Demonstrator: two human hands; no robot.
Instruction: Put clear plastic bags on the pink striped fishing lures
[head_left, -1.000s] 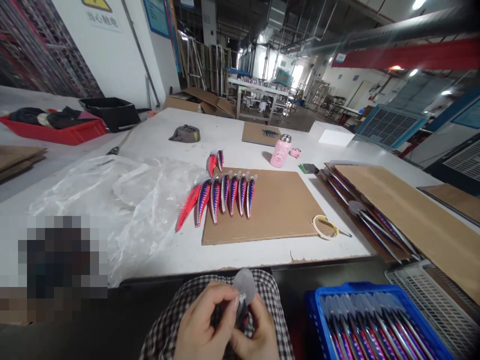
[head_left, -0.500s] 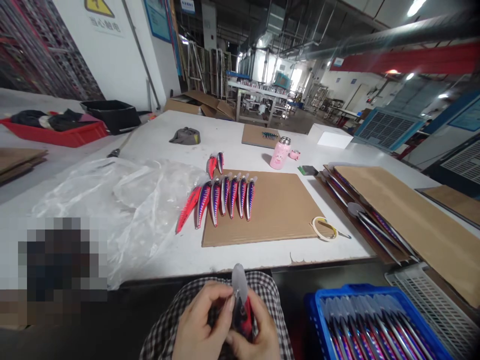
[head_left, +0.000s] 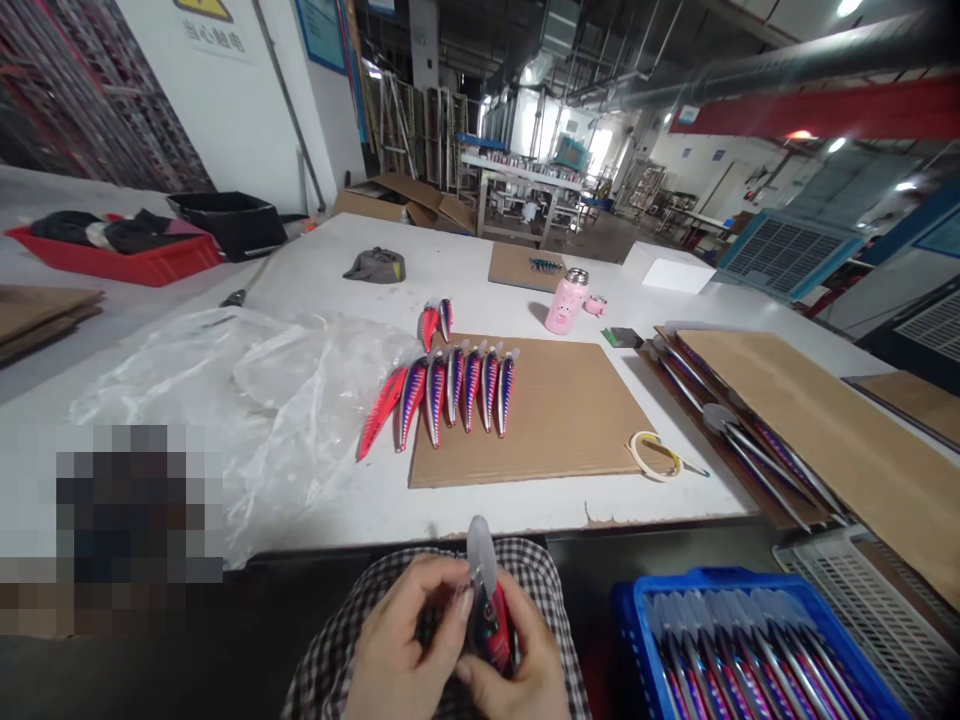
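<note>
Over my lap, my right hand [head_left: 529, 650] is closed round a dark and red fishing lure [head_left: 491, 635]. The lure stands with its clear diving lip [head_left: 480, 550] pointing up. My left hand [head_left: 416, 635] pinches at the lure's head beside the base of the lip; any small part between those fingertips is too hidden to make out. Ahead on the table, a row of purple, silver and red lures [head_left: 471, 390] lies along the left part of a cardboard sheet [head_left: 570, 430]. A red lure [head_left: 381, 412] lies at the row's left end, with two smaller-looking lures [head_left: 437, 325] behind.
A blue basket [head_left: 637, 610] of upright lures stands at my lower right. Crumpled clear plastic [head_left: 300, 390] covers the table's left side. A tape-like ring [head_left: 637, 455] lies on the cardboard's right edge. Farther back are a pink bottle [head_left: 568, 302] and a grey cap [head_left: 376, 265].
The lure in my hands has tipped slightly, showing more of its red side. Both hands keep nearly the same grip. The whole view has shifted a little.
</note>
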